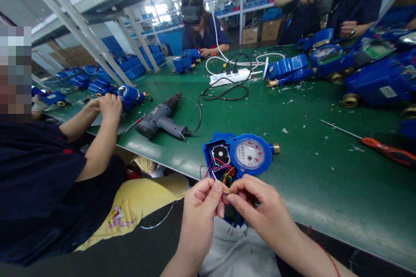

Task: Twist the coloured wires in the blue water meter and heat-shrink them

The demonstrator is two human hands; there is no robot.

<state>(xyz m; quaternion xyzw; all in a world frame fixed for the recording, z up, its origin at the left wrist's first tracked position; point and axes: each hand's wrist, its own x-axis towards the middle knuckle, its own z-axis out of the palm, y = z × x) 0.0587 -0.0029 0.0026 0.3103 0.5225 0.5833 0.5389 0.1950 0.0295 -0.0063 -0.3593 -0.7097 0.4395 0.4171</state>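
A blue water meter (267,150) with a round clear dial lies at the near edge of the green table, its side housing uncovered. Coloured wires (217,169) run out of that housing toward me. My left hand (203,201) pinches these wires between thumb and fingers. Close beside it, my right hand (256,199) is closed on the wires too, thumb against forefinger, with the fingertips of both hands almost touching. Below the hands a further blue housing part with a green board shows in part; my fingers hide much of it. The exact wire ends are too small to make out.
A grey heat gun (160,117) lies to the left, its black cord running to a white power strip (230,77). An orange-handled screwdriver (386,149) lies right. Several blue meters (383,73) crowd the far right. A co-worker (94,138) sits left; others work across the table.
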